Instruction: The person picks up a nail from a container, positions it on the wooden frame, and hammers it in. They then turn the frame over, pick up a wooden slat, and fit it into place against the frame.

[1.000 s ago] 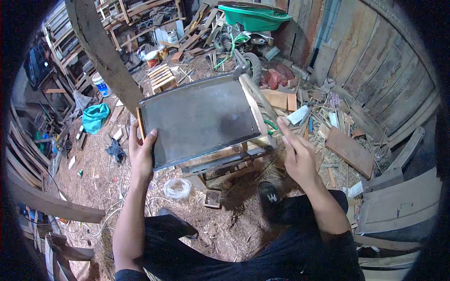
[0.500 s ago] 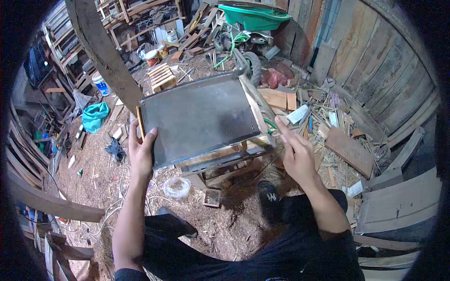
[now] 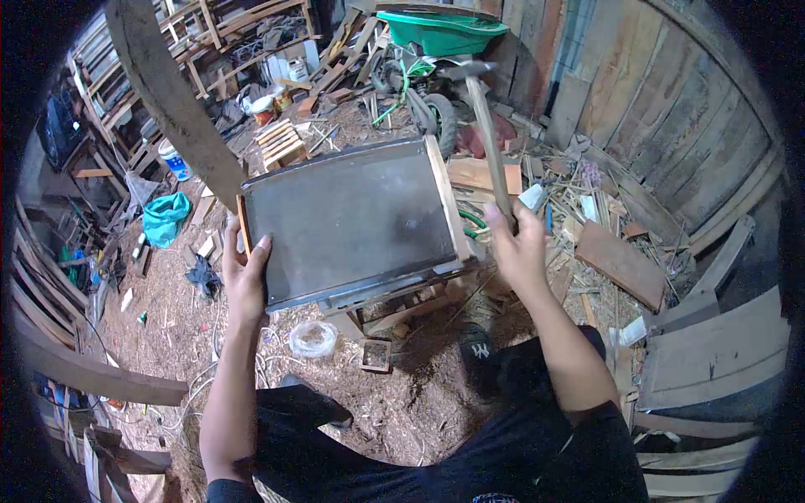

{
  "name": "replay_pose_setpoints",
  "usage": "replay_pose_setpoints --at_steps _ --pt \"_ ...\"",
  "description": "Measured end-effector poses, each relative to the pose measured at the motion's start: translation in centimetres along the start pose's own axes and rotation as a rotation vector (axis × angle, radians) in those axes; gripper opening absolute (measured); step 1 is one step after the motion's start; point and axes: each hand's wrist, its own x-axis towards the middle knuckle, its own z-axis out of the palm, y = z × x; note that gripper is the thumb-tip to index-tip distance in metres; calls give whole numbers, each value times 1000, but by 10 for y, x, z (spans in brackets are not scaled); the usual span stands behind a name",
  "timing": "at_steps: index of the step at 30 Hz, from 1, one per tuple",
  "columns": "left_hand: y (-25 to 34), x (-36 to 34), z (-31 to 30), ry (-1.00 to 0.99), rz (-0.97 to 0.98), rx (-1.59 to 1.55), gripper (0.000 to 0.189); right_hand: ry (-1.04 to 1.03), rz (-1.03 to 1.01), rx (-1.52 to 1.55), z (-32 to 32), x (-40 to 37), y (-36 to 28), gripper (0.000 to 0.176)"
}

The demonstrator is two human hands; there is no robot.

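Observation:
A dark, flat rectangular panel (image 3: 344, 222) with raised dark edges and pale wooden strips on its sides lies tilted on a wooden stand (image 3: 344, 323). My left hand (image 3: 244, 277) grips its left edge, thumb on top and fingers around the wooden strip. In my right hand (image 3: 518, 247) is a hammer (image 3: 486, 138), held by the lower handle. The hammer's metal head is up beyond the panel's far right corner, apart from it. My right hand is off the right side of the panel.
Wood shavings cover the floor, with a clear plastic bag (image 3: 313, 339) and a small square wooden frame (image 3: 376, 355) near my feet. A slanted post (image 3: 172, 92) stands at the left. Scrap wood (image 3: 620, 264) lies at right; a green tub (image 3: 444, 33) sits at the back.
The hammer head has lifted away from the panel's far right corner, moving up and right. My right hand has risen slightly; my left hand keeps its grip on the panel.

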Motion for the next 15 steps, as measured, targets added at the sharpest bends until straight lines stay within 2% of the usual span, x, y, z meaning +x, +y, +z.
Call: replay_pose_setpoints --at_steps 2,4,6,8,11,12,14,15 --pt "-4 2 -1 -27 47 -3 56 139 -267 145 10 16 -3 27" --pt "-7 2 -1 -59 105 22 60 114 -227 211 15 22 -12 28" --pt "-3 -1 2 -86 169 51 64 94 -99 320 25 27 -9 33" --pt "3 -7 6 -88 167 29 68 -44 71 651 29 30 -4 36" --pt "-5 -11 -4 -102 135 20 71 -152 120 645 23 20 -17 34" --pt "-5 -13 -8 -125 99 33 73 -154 119 649 21 19 -19 34" --pt "-11 -15 -13 -150 112 42 80 -141 -56 491 19 17 -20 34" --pt "-14 -18 -12 -128 181 84 79 -145 -61 577 20 15 -22 32"
